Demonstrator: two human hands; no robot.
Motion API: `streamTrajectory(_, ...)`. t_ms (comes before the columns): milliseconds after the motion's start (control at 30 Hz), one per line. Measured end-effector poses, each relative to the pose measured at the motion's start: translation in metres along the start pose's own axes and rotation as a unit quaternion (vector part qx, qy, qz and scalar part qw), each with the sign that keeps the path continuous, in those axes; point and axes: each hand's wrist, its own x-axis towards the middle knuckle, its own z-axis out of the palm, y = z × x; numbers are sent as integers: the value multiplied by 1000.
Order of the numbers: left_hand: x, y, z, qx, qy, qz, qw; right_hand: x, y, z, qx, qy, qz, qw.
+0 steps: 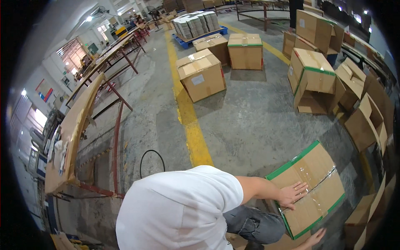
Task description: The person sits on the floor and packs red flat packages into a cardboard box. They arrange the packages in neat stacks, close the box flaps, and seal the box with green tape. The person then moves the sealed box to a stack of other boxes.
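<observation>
A brown cardboard box with green edges stands in front of me at the lower right. Shiny clear tape strips cross its top, where two flaps meet at a dark seam. My left hand lies flat on this top beside the seam, palm down, with the fingers spread. Beside the box's near right edge, my right hand stretches its fingers out and holds nothing that I can see. Most of my right arm is out of the picture. My bent knee in dark grey jeans is close to the box.
Closed cartons stand ahead near a yellow floor line. Behind them a blue pallet carries stacked grey sheets. Open cartons crowd the right side. A red-legged table runs along the left, and a black cable loop lies nearby.
</observation>
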Motion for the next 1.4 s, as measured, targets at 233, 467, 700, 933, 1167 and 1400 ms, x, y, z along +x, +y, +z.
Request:
streamTrajectory(233, 0, -5, 4, -3, -37, -15, 999, -124, -149, 102, 200, -182, 176, 947)
streamTrajectory(467, 8, -15, 3, -31, -24, 24, 999, -168, -227, 137, 313, -259, 306, 861)
streamTrajectory(700, 12, -24, 12, -60, 16, 76, 995, -187, -256, 167, 350, -240, 403, 811)
streamTrajectory(933, 0, -85, -19, -47, 30, 170, 984, -209, -286, 190, 379, -207, 481, 763)
streamTrajectory(1167, -10, -188, -121, -9, -96, 271, 958, -233, -325, 215, 398, -151, 553, 716)
streamTrajectory(1400, -43, -221, -166, 65, -83, 128, 986, -273, -313, 318, 470, -83, 517, 710)
